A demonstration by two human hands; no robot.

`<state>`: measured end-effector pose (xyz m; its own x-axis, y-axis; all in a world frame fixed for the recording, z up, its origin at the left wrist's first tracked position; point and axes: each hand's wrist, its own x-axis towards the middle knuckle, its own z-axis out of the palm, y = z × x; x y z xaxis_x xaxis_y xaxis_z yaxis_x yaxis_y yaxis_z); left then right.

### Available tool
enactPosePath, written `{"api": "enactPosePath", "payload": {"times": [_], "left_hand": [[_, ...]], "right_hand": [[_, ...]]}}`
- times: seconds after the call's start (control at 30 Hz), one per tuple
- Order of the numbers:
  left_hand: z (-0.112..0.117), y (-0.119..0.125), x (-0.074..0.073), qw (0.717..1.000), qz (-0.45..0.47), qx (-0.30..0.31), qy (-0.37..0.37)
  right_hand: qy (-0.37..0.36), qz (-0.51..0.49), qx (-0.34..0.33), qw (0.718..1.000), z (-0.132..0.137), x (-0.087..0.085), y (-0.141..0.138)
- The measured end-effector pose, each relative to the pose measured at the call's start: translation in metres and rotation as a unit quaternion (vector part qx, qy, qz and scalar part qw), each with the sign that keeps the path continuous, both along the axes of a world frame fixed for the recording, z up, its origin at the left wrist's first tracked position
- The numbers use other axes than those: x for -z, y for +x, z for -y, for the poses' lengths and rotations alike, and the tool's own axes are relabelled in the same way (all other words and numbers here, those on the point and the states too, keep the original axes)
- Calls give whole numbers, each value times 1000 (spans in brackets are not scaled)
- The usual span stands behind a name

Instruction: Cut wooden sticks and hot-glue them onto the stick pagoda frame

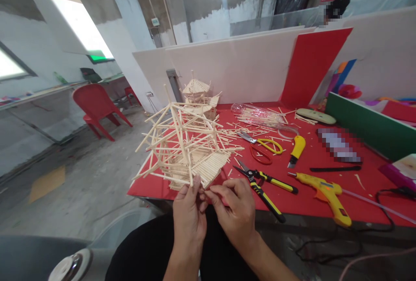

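Note:
In front of me stands an open frame of a pavilion model (182,135), built from thin pale wooden sticks, with one closely laid roof panel (212,166) on its near right side. My left hand (191,211) is closed at the model's near lower edge, thumb pointing up beside a post. My right hand (234,207) is closed in a pinch just right of it. Between the fingertips of both hands there seems to be a thin wooden stick, mostly hidden. Behind the frame rises a more finished pavilion model (196,92) with a pointed roof.
On the red tabletop (305,211) lie scissors (271,145), pruning shears (264,185), a yellow utility knife (296,150), a yellow glue gun (325,192) and bagged sticks (258,115). White boards (227,66) stand behind. A red chair (97,103) is at left.

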<state>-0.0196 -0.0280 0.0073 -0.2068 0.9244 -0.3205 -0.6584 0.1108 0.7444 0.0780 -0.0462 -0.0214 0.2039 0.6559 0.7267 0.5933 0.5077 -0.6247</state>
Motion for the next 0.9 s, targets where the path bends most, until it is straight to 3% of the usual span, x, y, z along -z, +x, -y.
{"api": "enactPosePath", "payload": {"times": [0.17, 0.73, 0.83, 0.9], "left_hand": [[0, 0, 1, 1000, -14, -1, -8], [-2, 3, -5, 999, -37, 6, -18], [-3, 2, -4, 998, -58, 4, -22], [-4, 2, -3, 997, -72, -1, -27]], "right_hand": [[-45, -70, -61, 995, -1, -1, -3], [-102, -207, -113, 966, 7, 0, -16], [-147, -279, -133, 940, 6, 0, -19], [-212, -359, -172, 893, 4, -2, -20]]}}
